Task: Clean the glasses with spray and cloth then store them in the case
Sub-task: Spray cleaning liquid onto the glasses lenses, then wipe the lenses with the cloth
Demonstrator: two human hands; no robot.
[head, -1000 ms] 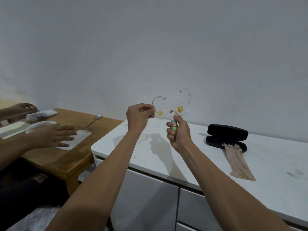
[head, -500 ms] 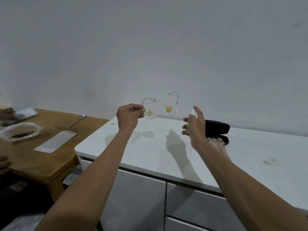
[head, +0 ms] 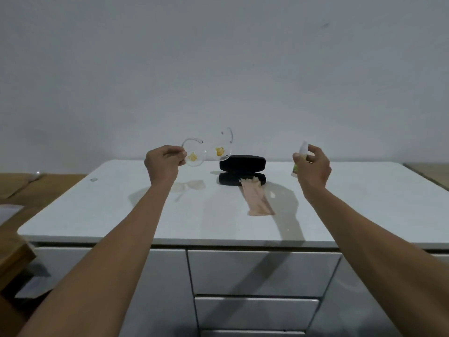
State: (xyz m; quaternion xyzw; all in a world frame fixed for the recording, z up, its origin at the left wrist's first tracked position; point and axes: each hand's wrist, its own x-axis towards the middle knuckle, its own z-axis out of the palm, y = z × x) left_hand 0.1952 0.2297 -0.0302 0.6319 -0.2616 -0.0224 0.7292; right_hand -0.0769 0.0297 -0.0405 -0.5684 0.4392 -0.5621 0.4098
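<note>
My left hand (head: 163, 164) pinches clear-framed glasses (head: 206, 152) by one end and holds them up above the white cabinet top (head: 121, 210). Each lens carries a yellow smear. My right hand (head: 313, 166) grips a small white spray bottle (head: 299, 161) with a green label, held far to the right of the glasses. A black glasses case (head: 241, 170) lies open at the back of the top. A beige cloth (head: 257, 200) hangs out of the case and stretches toward me.
A brown wooden table (head: 14, 188) adjoins the cabinet on the left, with a spoon (head: 34, 177) on it. The cabinet has drawers (head: 257, 271) below. A plain grey wall stands behind.
My right hand has carried the spray bottle away from the glasses to the right. My view has turned right, so the case and cloth are now central and the other person's hands have left view.
</note>
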